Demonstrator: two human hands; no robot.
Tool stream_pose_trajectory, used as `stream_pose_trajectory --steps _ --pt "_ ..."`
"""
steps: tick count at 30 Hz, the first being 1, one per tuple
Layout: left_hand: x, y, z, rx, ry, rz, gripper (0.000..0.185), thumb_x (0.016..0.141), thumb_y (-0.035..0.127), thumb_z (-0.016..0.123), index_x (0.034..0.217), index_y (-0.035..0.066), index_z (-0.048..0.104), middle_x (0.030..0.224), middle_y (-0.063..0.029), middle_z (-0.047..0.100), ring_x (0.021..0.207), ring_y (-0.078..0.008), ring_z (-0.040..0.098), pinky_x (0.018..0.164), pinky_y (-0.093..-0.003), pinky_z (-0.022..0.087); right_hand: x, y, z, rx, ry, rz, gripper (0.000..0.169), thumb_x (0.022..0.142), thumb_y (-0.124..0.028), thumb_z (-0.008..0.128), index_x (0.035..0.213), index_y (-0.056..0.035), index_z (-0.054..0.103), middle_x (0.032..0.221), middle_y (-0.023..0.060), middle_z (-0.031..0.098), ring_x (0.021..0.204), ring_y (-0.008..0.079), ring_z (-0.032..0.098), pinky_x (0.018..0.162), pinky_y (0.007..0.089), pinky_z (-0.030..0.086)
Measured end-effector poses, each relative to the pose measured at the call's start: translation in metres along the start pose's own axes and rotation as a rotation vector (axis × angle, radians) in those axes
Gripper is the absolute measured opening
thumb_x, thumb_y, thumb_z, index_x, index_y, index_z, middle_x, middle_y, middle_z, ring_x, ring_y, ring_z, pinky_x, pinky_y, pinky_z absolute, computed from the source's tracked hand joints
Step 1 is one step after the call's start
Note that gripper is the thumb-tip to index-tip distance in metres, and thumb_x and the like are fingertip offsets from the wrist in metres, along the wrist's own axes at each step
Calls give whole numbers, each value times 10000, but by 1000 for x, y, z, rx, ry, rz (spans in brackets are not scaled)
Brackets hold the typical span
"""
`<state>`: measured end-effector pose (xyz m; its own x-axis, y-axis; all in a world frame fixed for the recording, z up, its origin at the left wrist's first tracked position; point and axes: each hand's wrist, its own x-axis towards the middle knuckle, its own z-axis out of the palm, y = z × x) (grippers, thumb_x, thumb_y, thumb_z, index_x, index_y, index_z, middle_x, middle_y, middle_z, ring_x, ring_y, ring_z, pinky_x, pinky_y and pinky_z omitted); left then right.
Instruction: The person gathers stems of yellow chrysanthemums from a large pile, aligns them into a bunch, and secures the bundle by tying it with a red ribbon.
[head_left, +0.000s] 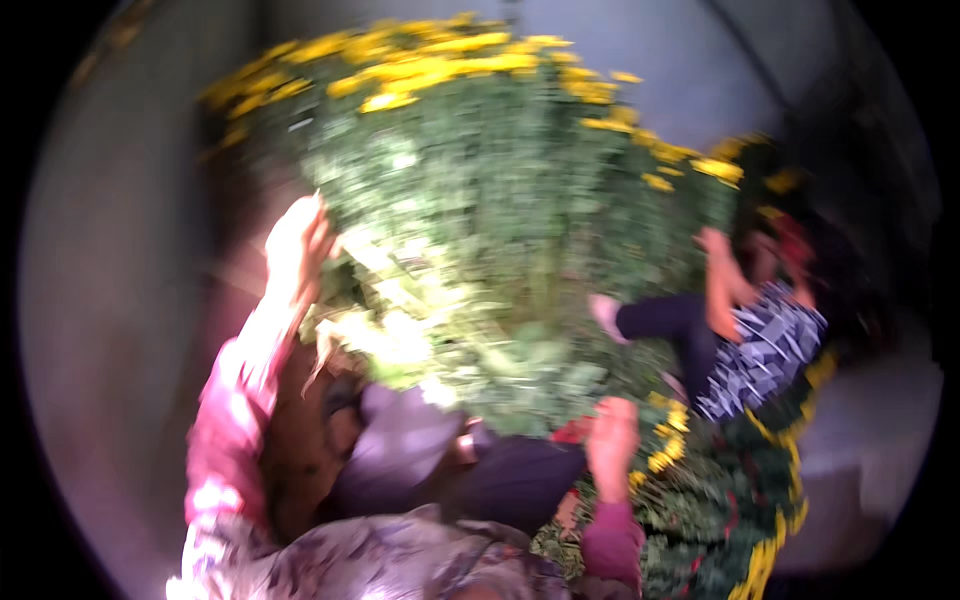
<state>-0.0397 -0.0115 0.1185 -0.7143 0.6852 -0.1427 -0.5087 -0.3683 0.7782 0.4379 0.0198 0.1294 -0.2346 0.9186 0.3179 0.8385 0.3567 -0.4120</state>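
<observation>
A large heap of yellow chrysanthemum-like flowers on long leafy green stems lies before me, its heads at the far side. My left hand is at the left edge of the stems, fingers bent towards the leaves; blur hides whether it grips any. Low on the right, my right hand looks curled beside a red strip or tie. Whether it holds this cannot be made out. Close to the right of that hand is a small cluster of yellow blooms.
Another person in a patterned top sits at the right, with a hand against the stems. Bundled flowers with red ties lie at the lower right. Cut leaves and stems cover the ground by my knees.
</observation>
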Motion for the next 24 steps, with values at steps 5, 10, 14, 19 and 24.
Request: stream_pose_trajectory --steps 5,10,14,19,24 --pt "60 114 -95 941 261 805 436 820 187 664 1209 36 538 1045 -116 632 894 -229 603 811 -365 476 -18 14 1 -78 -40 -27 134 913 -114 458 931 6 514 897 187 497 833 405 533 694 458 416" --pt "-30 135 -113 1834 144 1045 653 660 140 784 1246 101 498 1307 -145 468 1261 -351 397 1018 -501 329 -17 12 -6 -159 -48 -29 109 884 -51 442 943 32 481 899 199 491 846 409 536 725 457 424" --pt "-68 73 -123 1877 -353 919 455 679 205 773 1072 101 568 1185 -120 507 1203 -328 436 1030 -506 320 -18 7 -3 -122 -34 -96 110 895 -64 436 932 28 482 894 202 488 840 408 535 717 456 421" --pt "-54 12 -140 1567 -503 832 149 775 184 674 821 102 558 750 -71 473 748 -251 510 671 -380 399 -25 29 2 -11 -54 92 122 909 -63 427 933 0 529 866 171 505 752 339 558 678 422 456" --pt "-54 -48 -165 675 -239 337 191 922 232 572 857 59 619 686 27 529 602 -65 498 522 -252 376 -7 -2 -5 -229 12 -7 156 803 -24 496 929 -66 578 902 125 573 822 327 595 710 397 490"
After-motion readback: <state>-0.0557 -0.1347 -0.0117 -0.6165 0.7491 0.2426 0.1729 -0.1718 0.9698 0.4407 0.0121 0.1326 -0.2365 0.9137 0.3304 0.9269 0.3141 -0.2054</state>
